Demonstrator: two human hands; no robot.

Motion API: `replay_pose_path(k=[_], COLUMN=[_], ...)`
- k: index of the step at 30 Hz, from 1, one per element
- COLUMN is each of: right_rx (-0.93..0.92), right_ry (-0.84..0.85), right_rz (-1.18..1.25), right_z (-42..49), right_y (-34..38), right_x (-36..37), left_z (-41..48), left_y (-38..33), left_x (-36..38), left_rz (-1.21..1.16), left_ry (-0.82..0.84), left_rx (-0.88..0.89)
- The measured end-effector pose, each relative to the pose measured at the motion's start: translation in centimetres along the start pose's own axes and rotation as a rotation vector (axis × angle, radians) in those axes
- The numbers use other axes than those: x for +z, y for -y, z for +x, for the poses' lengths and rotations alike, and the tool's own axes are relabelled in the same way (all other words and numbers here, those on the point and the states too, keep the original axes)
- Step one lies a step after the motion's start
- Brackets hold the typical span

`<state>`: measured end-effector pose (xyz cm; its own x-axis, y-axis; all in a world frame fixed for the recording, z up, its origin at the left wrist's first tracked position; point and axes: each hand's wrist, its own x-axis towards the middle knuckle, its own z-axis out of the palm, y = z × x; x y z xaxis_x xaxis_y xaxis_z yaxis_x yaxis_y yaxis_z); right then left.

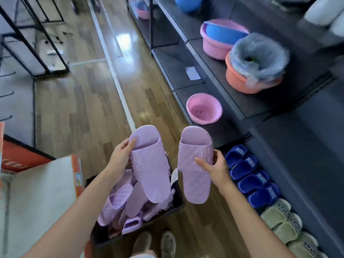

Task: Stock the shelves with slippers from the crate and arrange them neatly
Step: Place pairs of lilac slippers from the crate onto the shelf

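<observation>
I hold two lilac slippers above a black crate (178,202) on the floor. My left hand (121,155) grips the left slipper (150,164) by the edge of its strap, toe pointing away. My right hand (214,168) pinches the strap of the right slipper (193,164). Several more lilac slippers (121,202) lie heaped in the crate. On the bottom shelf (290,175) at right, blue slippers (251,175) stand in a row, with green slippers (283,220) beside them nearer to me.
A pink basin (203,108) sits on the lowest shelf board further along. Above it stand stacked pink and blue basins (221,38) and an orange basin (249,71) lined with plastic. A cardboard box (37,192) stands at left. A black rack (33,34) is at the far left.
</observation>
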<state>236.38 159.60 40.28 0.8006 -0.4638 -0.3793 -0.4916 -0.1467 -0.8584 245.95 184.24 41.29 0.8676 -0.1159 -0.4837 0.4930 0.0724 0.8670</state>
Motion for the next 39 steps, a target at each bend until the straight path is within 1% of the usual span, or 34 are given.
replay_pose_path(k=[3,6,12,16,20,25,29,33,36,39], right_rx=[-0.044,-0.102,-0.125,-0.111,-0.066,-0.055,-0.07,-0.116,-0.126,-0.114], right_ry=[-0.082,-0.178,-0.38,-0.515,-0.675,-0.822,-0.888,-0.871,-0.88,-0.929], right_rz=[-0.01,0.034,0.131,0.184,0.191,0.181,0.169,0.231,0.227,0.232], right_z=[-1.4,-3.2,-8.1,-11.8,-15.0,-17.5,-17.8,-17.7,-17.5,-17.1], right_y=[2.4,4.0,4.7,4.4,3.5,2.1,1.3,1.5,1.9,2.1], right_x=[-2.3,-4.1,-8.1,-12.4,-17.6,-25.0,-31.4,-37.8,-42.4,-45.9], left_z=[0.3,0.4,-1.0,-2.8,-5.9,-9.9,-13.4,-15.8,-16.7,-17.3], left_y=[-3.2,-5.8,-9.1,-9.9,-10.3,-10.2,-10.3,-10.5,-10.7,-11.0], left_x=[1.5,3.2,9.4,15.5,23.0,32.6,40.2,47.4,52.4,56.5], left_rz=[0.02,0.064,0.127,0.222,0.304,0.344,0.356,0.34,0.332,0.341], left_ry=[0.098,0.208,0.424,0.548,0.612,0.777,0.843,0.934,0.951,0.923], left_rx=[0.039,0.073,0.063,0.045,0.041,0.121,0.173,0.18,0.182,0.186])
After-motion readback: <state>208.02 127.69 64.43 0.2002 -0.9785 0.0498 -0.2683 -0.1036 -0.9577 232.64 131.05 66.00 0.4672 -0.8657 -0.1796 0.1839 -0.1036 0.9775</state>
